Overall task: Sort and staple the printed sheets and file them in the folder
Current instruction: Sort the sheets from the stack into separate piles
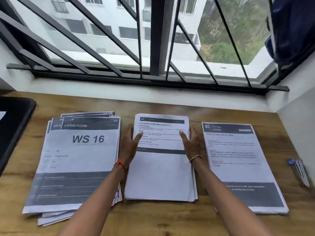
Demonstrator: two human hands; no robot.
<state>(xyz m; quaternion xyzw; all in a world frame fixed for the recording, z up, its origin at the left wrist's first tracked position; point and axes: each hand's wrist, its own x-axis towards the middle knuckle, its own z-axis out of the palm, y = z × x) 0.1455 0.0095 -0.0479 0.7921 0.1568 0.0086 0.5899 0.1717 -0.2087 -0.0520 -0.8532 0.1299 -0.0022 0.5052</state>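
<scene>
Three stacks of printed sheets lie side by side on the wooden desk. The left stack (pixel 75 160) is loosely fanned and its top page reads "WS 16, LIVING ROOM". The middle stack (pixel 161 174) is squared up. My left hand (pixel 128 145) lies along its left edge and my right hand (pixel 191 143) along its right edge; both thumbs rest on the top page and the fingers are straight. The right stack (pixel 238 160) has a "KITCHEN" page on top, and neither hand touches it.
A stapler or pen set with a blue tip (pixel 299 171) lies at the desk's right edge. A black folder (pixel 15 126) sits at the far left. A white window sill and barred window run behind the wooden desk (pixel 153 218). A wall closes the right side.
</scene>
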